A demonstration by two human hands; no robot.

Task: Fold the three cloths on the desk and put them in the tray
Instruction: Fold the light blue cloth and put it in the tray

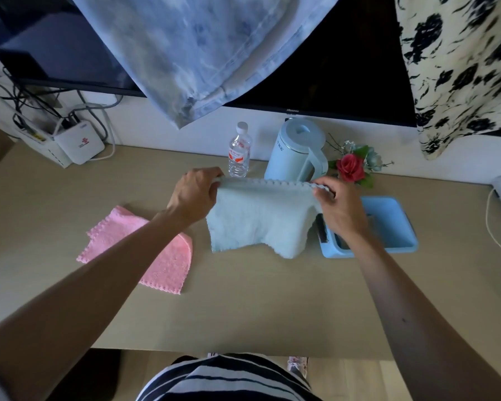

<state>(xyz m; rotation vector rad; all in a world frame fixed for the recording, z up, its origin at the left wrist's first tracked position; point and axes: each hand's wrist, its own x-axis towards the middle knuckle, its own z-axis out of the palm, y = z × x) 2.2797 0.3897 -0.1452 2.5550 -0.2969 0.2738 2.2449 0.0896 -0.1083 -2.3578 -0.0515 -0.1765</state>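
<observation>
Pale blue cloth held up by its top corners, ready for a fold

Nearest on the desk (243,308), at about ten o'clock, the pink cloth (162,256) lies flat and partly doubled, apparently waiting its turn. Straight ahead at twelve o'clock the pale blue cloth (258,221) hangs in the air. The left hand (195,195) pinches its upper left corner and the right hand (340,209) pinches its upper right, fingers curled tight on the scalloped edge. This likely keeps that edge taut so the cloth drapes square and the fold lands even. At two o'clock, just behind the right wrist, sits the blue tray (394,224), close for the drop. Something dark lies in it, but I cannot tell what. Farthest back stand a water bottle (239,151), a kettle (295,151) and a red rose (350,167).
</observation>
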